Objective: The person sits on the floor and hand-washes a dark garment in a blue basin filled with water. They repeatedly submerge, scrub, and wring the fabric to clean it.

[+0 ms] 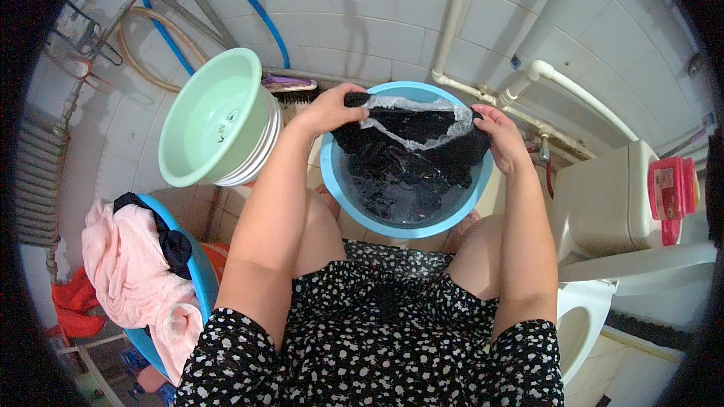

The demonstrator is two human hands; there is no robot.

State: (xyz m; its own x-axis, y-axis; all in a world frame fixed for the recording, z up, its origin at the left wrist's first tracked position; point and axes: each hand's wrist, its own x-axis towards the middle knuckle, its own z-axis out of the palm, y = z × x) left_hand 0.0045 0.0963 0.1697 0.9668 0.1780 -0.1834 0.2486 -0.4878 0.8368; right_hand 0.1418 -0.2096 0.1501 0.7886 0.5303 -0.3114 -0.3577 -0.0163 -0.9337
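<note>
A black garment (445,158) with a whitish inner band round its opening is stretched between my two hands. My left hand (332,109) pinches it at the upper left corner. Its upper right corner is gripped by my right hand (503,136). The lower part of the cloth hangs into a light blue basin (339,200) holding dark water. That basin stands on the floor in front of my knees. What lies under the water is hard to make out.
Left of the basin, a pale green basin (204,124) tilts on a white bucket (260,147) by a scrub brush (290,84). A blue tub (158,215) with pink cloth (128,256) stands lower left. To the right is a toilet (603,196); pipes (520,113) line the wall.
</note>
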